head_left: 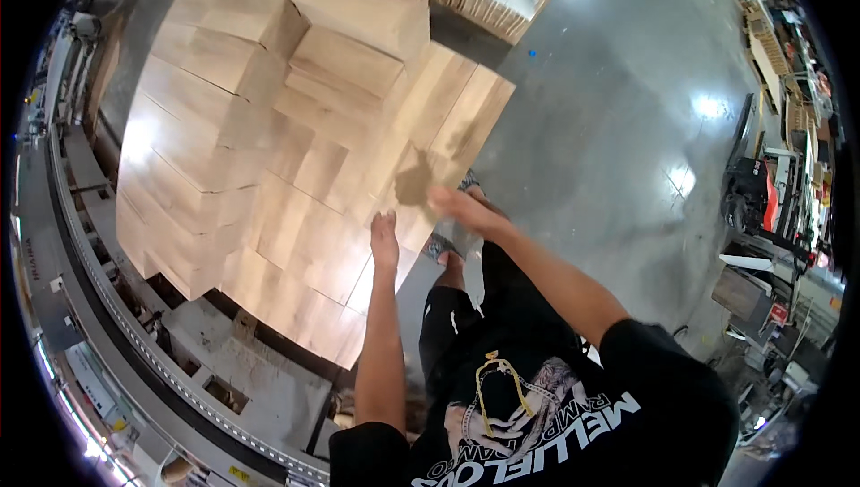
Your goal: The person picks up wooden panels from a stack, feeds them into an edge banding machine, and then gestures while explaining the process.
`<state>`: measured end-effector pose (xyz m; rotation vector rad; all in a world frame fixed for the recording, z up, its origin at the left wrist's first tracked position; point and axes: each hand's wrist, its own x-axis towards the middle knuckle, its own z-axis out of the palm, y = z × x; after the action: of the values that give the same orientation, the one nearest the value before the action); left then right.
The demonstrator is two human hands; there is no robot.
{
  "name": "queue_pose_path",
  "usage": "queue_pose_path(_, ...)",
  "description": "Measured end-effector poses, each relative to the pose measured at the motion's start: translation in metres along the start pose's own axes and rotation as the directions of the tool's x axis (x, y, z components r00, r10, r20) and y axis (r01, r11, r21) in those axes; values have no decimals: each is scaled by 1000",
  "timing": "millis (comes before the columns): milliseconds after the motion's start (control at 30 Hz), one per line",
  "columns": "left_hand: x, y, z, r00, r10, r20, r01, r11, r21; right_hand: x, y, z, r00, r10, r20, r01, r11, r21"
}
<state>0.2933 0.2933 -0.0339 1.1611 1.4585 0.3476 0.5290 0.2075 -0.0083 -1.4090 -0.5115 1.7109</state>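
My left hand [384, 238] is held over the near part of a low layer of light wood-grain boards [313, 218]. Its fingers point away from me, stretched out, with nothing in them. To its right, my right hand [463, 209] hovers by the right edge of the boards, smeared by motion, so its fingers are hard to make out. A dark hand-like shadow falls on the boards just beyond it. Taller stacks of the same boards [193, 120] rise along the left and far sides. A stepped recess lies between them.
A grey machine rail [94, 276] curves along the left. Grey concrete floor [618, 120] stretches to the right. Beyond the boards stands a pallet-like stack with ragged brown edges [475, 3]. Shelving and clutter [779, 200] line the far right.
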Motion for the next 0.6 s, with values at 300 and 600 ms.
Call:
queue_pose_path(300, 171, 23, -12, 986, -158, -55, 123, 906, -406, 242, -66, 23, 985, 150, -88, -108, 924, 367)
queue_pose_path(600, 226, 72, 28, 972, -216, -97, 125, 817, -562, 292, -55, 55, 954, 79, -288, 91, 842, 533)
